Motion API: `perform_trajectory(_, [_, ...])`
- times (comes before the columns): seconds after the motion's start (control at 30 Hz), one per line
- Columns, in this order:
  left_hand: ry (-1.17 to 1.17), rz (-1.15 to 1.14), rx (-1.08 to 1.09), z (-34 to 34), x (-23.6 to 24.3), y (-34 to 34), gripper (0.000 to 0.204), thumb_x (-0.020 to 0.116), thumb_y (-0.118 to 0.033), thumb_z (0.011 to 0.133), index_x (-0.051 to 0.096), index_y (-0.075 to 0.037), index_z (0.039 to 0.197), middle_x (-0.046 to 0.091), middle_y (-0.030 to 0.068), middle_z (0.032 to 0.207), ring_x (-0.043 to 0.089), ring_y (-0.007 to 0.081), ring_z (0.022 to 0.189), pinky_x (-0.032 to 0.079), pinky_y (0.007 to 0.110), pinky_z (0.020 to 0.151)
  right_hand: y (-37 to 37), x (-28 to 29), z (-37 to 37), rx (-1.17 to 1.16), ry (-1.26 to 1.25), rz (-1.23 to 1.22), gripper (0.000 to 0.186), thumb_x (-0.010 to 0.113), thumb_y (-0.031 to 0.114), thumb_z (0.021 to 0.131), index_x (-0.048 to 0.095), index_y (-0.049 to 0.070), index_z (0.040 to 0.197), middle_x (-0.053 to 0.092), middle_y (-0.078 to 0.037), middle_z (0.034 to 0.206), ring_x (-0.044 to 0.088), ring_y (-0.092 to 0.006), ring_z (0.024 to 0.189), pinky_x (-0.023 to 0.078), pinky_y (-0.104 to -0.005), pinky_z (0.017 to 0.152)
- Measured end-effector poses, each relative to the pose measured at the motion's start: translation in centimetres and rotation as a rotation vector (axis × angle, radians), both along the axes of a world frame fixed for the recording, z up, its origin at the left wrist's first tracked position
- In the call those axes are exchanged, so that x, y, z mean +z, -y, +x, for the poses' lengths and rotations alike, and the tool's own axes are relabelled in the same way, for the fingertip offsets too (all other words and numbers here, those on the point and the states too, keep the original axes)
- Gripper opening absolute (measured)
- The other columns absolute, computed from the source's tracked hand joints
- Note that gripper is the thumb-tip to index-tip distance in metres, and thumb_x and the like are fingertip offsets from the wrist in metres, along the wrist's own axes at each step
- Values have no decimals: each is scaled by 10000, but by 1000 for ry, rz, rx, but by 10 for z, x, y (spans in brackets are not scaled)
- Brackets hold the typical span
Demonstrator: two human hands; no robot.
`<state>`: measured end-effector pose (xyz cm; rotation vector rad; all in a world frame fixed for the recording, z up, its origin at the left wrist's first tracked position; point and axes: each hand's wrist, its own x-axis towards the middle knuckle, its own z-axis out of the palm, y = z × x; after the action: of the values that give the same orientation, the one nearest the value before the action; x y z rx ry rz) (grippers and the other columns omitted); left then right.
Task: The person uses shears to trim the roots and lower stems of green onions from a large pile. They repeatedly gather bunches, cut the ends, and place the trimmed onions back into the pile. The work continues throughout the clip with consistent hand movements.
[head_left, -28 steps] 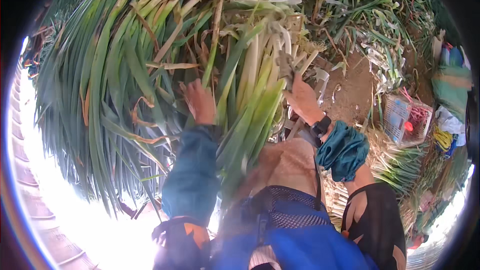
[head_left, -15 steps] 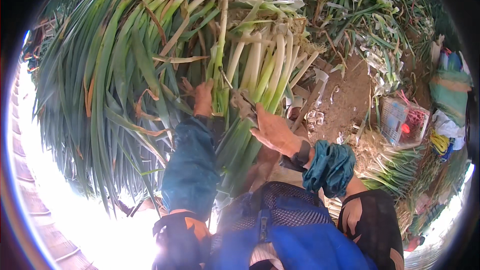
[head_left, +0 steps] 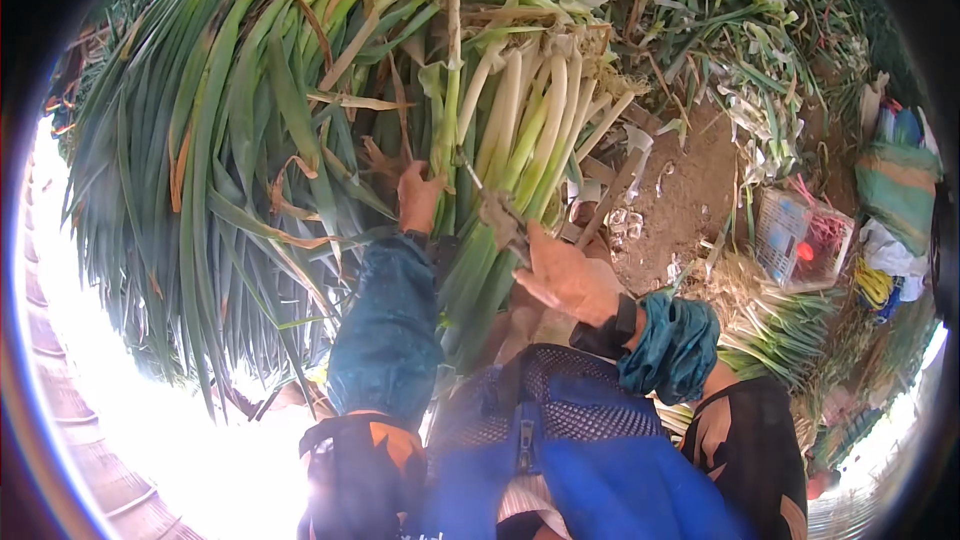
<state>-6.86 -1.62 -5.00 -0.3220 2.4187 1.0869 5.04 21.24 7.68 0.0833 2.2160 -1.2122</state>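
Note:
My left hand [head_left: 418, 198] is closed around the green part of a long green onion [head_left: 450, 110] standing beside the pile; its fingertips are partly hidden among leaves. My right hand [head_left: 568, 275] is closed on a mud-caked hand tool [head_left: 502, 222] with a thin metal end, whose exact kind I cannot make out. That thin end points up and left, close to the stalk by my left hand. Just beyond the tool lies a group of peeled green onions [head_left: 545, 120] with white shanks and roots pointing away from me.
A large heap of untrimmed green onions [head_left: 200, 170] fills the left side. Stripped leaves [head_left: 740, 70] litter the soil [head_left: 690, 180] at far right. At right stand a plastic basket [head_left: 800, 240] with pink string and a bundle of thinner green onions [head_left: 790, 340]. A green sack [head_left: 900, 190] lies beyond.
My left hand has gone from spread fingers to closed around the stalk. My right hand and the tool have shifted slightly right and toward me.

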Motion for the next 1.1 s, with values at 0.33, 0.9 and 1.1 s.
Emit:
perform_trajectory(0.33, [21,67,74,-7,5,1,345,660,-137,739,631,38,1035,668,216,1003,630,345,946,466,385,827,20,-29,10,-56,-266,54,530,685,224,801,384,-64,1129,613,-227,773,615,-436,693,491,-491,585])
perform_trajectory(0.9, [-77,-224,-378,-84,56,-49,339,623,-241,874,643,37,1066,703,109,981,655,265,770,496,394,691,6,-35,-15,-104,-246,112,437,628,173,798,384,-58,1077,601,-238,751,625,-437,704,499,-495,587])
perform_trajectory(1.1, [-105,752,-11,-185,104,-95,387,553,-339,927,629,-23,1138,649,84,1026,623,177,876,482,311,770,-13,-50,-50,-130,-48,130,397,609,158,797,402,-69,1048,599,-267,732,624,-452,697,505,-504,617])
